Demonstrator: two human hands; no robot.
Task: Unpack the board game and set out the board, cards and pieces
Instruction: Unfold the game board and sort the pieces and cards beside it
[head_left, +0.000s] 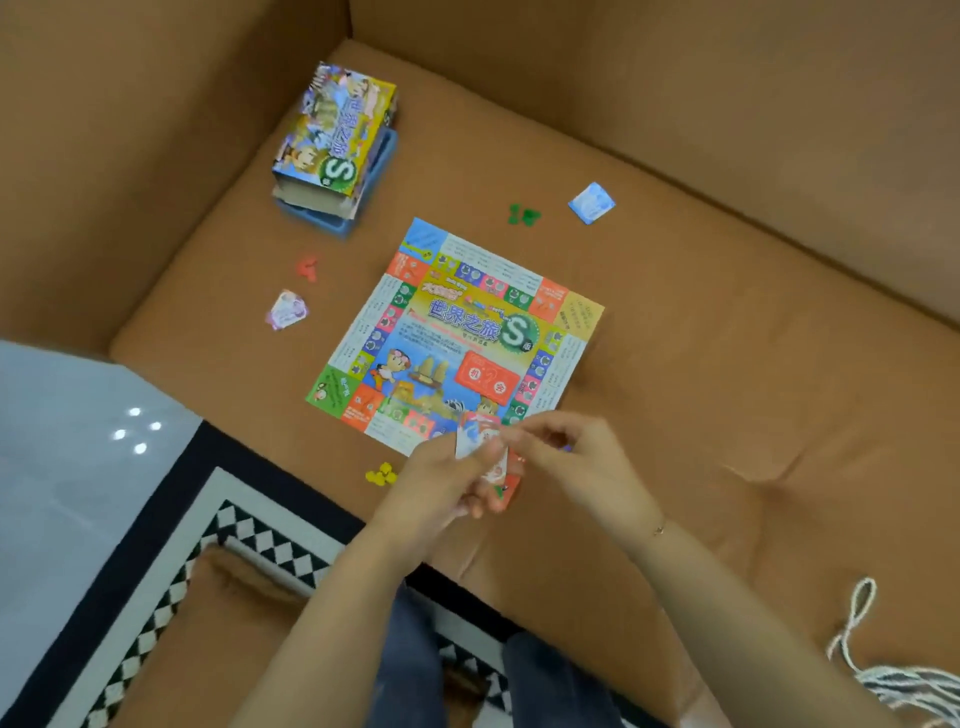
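The colourful square game board (457, 332) lies unfolded on the brown sofa seat (701, 364). Just below its near edge, my left hand (441, 483) holds a small stack of cards (485, 457), and my right hand (561, 452) pinches the top of that stack. The game box (337, 135) rests on its blue tray at the back left. Small groups of pieces lie around the board: green ones (523, 214), red ones (307, 267), yellow ones (382, 474). A blue card pile (592, 202) and a purple card pile (287, 309) lie beside them.
The sofa's backrest and armrest rise behind and to the left. A black-and-white checked rug (197, 545) and pale floor (62, 441) lie at lower left. A white fringe (883, 670) shows at lower right. My jeans-clad legs (467, 670) are at the bottom.
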